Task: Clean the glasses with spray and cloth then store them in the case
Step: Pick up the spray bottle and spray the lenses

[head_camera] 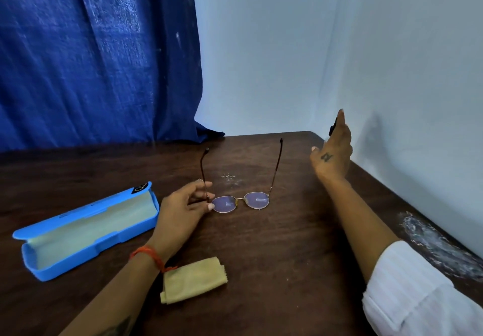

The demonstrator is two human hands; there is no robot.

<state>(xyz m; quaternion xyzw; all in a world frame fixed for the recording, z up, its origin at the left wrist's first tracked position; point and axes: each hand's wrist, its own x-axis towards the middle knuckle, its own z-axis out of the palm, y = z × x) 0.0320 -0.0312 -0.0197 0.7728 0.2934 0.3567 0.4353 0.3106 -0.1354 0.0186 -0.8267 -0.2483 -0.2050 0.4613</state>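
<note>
One pair of glasses rests lenses-down on the brown table, both temples pointing up. The left hand pinches the frame at its left hinge. The right hand is raised near the white wall, fingers wrapped around one small dark object, mostly hidden. One blue case lies open at left. One folded yellow cloth lies near the left wrist.
</note>
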